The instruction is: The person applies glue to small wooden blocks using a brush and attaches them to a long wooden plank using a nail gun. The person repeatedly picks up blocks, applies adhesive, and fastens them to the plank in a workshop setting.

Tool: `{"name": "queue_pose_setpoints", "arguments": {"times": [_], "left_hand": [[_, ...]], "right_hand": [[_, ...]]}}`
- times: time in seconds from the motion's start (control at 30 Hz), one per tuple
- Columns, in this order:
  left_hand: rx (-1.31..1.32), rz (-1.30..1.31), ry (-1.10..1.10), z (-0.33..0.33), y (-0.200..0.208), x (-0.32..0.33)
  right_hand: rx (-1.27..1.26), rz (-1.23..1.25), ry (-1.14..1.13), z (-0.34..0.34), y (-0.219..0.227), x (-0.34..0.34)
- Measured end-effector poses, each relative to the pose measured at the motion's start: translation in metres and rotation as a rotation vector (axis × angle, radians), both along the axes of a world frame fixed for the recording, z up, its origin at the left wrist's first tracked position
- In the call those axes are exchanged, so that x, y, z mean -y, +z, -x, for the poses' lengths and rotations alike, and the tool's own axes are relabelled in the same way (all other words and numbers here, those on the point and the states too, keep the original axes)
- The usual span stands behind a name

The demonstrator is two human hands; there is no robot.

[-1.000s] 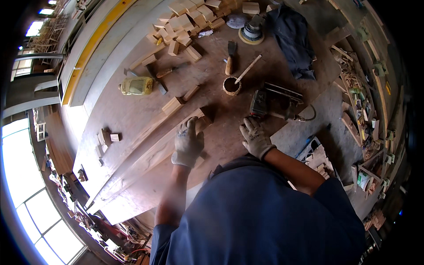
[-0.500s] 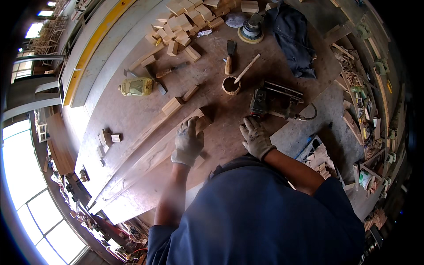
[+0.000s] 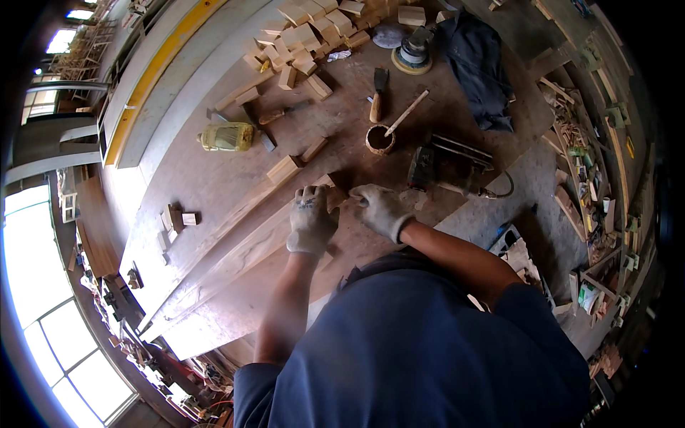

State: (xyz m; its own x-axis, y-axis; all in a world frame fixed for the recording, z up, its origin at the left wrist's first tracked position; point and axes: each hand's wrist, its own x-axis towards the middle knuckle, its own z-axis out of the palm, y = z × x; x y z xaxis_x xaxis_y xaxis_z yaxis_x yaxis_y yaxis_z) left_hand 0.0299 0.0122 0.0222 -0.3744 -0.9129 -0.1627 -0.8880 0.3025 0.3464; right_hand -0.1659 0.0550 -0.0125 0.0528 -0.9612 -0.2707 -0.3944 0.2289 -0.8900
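Observation:
My left hand [image 3: 312, 220], in a pale work glove, rests over the near end of a long wooden board [image 3: 239, 258], its fingers bent over the wood and the thumb out to the right. The board runs away to the lower left across the brown table [image 3: 371, 239]. Just past the board's end is my right hand [image 3: 385, 214], also gloved, with thumb and fingertips drawn together; whether something small is between them cannot be made out. To its right lies a black nail gun [image 3: 422, 170] with a hose coupling.
A second strip with wooden blocks [image 3: 285, 169] lies beside the board. Farther off are a glue pot [image 3: 379, 140] with a stick, a scraper [image 3: 378, 93], a sander [image 3: 414, 53], dark cloth [image 3: 474, 71], a block pile [image 3: 303, 36] and a plastic bottle [image 3: 227, 136].
My right hand has left the nail gun's side and moved left toward the board's end, its fingers drawing together. My left hand has shifted slightly in view, staying on the board.

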Motion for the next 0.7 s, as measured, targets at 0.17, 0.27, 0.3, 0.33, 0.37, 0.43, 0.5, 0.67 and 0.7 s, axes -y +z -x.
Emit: {"name": "queue_pose_setpoints", "arguments": {"times": [0.17,0.27,0.3,0.33,0.37,0.43,0.5,0.67,0.7], "left_hand": [[-0.055,0.052,0.001,-0.005,-0.01,0.001],[-0.106,0.062,0.024,-0.001,-0.003,0.001],[-0.1,0.068,0.028,0.0,0.0,0.001],[-0.095,0.075,0.032,0.002,0.003,0.001],[-0.089,0.082,0.035,0.002,0.004,0.001],[-0.066,0.074,0.037,0.001,0.002,0.001],[-0.06,0.082,0.038,0.0,-0.003,0.001],[-0.055,0.07,0.024,-0.002,-0.007,0.001],[-0.065,0.088,0.025,-0.001,-0.006,0.002]], "right_hand": [[-0.044,-0.22,0.114,-0.016,0.03,0.032],[-0.084,-0.251,0.119,-0.021,0.031,0.038],[-0.085,-0.243,0.109,-0.022,0.029,0.039],[-0.086,-0.235,0.099,-0.023,0.027,0.039],[-0.095,-0.241,0.093,-0.024,0.026,0.041],[-0.115,-0.253,0.083,-0.025,0.026,0.043],[-0.121,-0.265,0.057,-0.026,0.031,0.044],[-0.109,-0.308,0.026,-0.025,0.031,0.047],[-0.117,-0.306,0.031,-0.025,0.03,0.047]]}}
